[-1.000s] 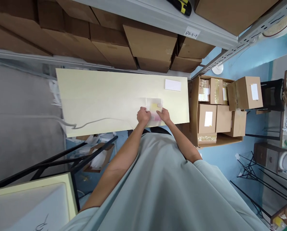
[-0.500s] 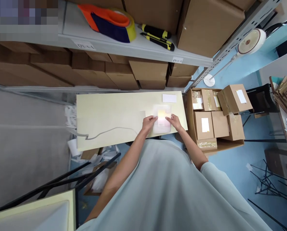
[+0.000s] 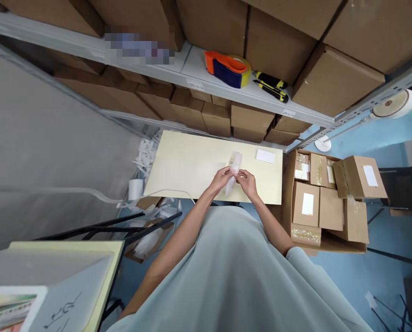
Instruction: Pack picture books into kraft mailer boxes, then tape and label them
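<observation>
A whitish, translucent plastic bag point(image 3: 236, 159) is held upright over the pale yellow table point(image 3: 188, 159), looking narrow, as if folded or turned edge-on. My left hand point(image 3: 222, 179) pinches it from the left at mid-height. From the other side my right hand point(image 3: 247, 183) grips it with thumb and fingers, the fingertips of both hands nearly meeting. What lies inside the bag cannot be made out. Beyond my right hand, a white slip of paper point(image 3: 265, 156) lies flat on the table.
Behind the table stands a shelf holding brown cartons, a tape dispenser point(image 3: 228, 69) and box cutters point(image 3: 271, 87). A big open carton point(image 3: 330, 246) of smaller boxes adjoins the table's right end. A white cable point(image 3: 164, 190) crosses the left front edge.
The bag was spread broad and flat between my hands; now it is narrow, and my hands have come together on it. The camera view has shifted.
</observation>
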A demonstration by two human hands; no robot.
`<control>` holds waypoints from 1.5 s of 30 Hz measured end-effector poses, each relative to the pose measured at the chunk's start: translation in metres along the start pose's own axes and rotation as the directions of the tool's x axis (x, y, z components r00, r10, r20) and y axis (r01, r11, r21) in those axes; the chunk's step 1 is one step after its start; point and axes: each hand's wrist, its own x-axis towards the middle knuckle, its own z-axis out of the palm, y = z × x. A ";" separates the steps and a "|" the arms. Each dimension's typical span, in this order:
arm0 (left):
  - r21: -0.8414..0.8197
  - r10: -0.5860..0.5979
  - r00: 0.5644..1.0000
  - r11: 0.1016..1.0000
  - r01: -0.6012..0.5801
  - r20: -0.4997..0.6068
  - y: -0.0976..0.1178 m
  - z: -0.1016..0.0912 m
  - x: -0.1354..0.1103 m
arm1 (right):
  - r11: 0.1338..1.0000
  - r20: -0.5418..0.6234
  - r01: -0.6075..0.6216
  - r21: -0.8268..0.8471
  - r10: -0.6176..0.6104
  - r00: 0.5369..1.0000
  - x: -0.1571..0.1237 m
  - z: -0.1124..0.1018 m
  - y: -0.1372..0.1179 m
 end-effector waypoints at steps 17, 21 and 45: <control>-0.110 -0.010 0.991 0.994 -0.004 -0.130 0.008 -0.166 -0.022 | 0.996 -0.018 -0.052 -0.071 0.051 0.999 0.019 0.118 -0.045; -0.084 0.066 0.989 0.993 -0.077 -0.131 0.021 -0.198 -0.024 | 0.990 -0.132 -0.079 -0.119 0.063 0.989 0.026 0.157 -0.052; -0.037 0.102 0.995 0.994 -0.102 0.011 0.033 -0.319 -0.036 | 1.000 -0.161 0.007 -0.022 -0.010 0.987 -0.021 0.287 -0.078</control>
